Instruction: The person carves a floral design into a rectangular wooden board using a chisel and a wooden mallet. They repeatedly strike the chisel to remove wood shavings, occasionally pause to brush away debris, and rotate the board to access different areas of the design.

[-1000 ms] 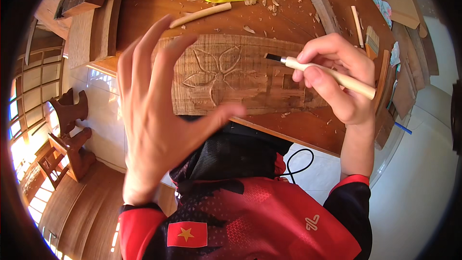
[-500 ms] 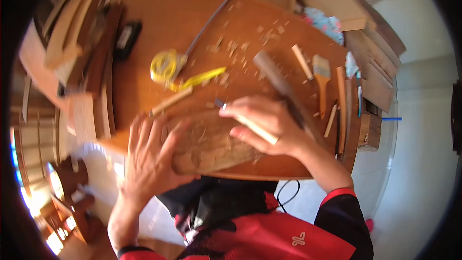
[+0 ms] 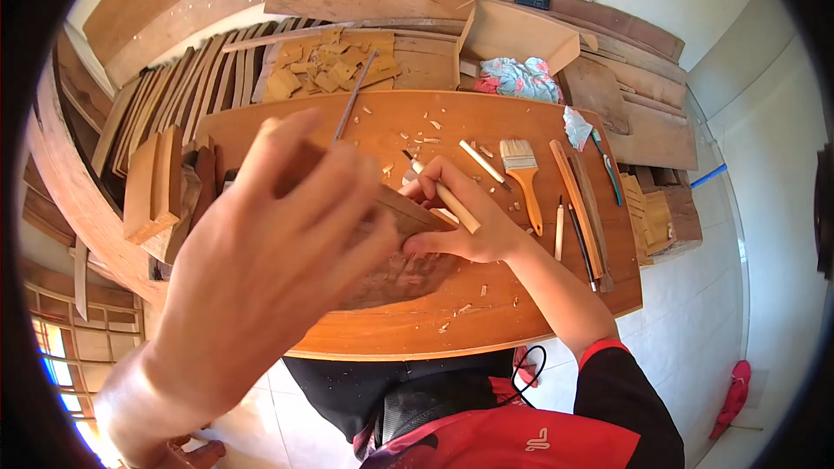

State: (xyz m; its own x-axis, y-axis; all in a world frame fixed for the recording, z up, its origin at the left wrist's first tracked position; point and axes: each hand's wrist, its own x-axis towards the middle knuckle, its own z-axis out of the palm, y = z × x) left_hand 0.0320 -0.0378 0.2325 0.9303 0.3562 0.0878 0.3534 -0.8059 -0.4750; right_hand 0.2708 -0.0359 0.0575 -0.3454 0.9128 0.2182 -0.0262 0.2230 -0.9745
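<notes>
Left hand (image 3: 278,252): raised close to the camera, fingers together and curved down over the near end of the carved wooden panel (image 3: 404,256); it blocks most of the panel, and whether it grips or merely rests there cannot be told.

Right hand (image 3: 465,226): just beyond, fingers curled, pinching a carving chisel (image 3: 443,195) with a pale wooden handle, fingertips pressed on the panel's right edge. The chisel's dark tip points up-left, away from the person.

Carved wooden panel: dark brown, lying on the table between the two hands, near the front edge; a patch of relief carving shows below the right hand.

Table (image 3: 556,295): reddish-brown wood, rounded front edge, strewn with pale wood chips (image 3: 417,135).

To the right of the right hand, well apart from the panel:
- flat paintbrush (image 3: 523,178), orange handle, bristles pointing away;
- a second pale-handled tool (image 3: 482,163);
- a row of long slim tools (image 3: 582,213), probably chisels and strips.

Far edge: a thin metal rod (image 3: 352,97) lying slantwise; a crumpled patterned cloth (image 3: 519,78).

Beyond and left: stacked planks (image 3: 174,104), an open wooden box (image 3: 521,35), small wooden offcuts (image 3: 326,69).

Room: pale tiled floor (image 3: 730,295), a window lattice (image 3: 65,343) at lower left.
</notes>
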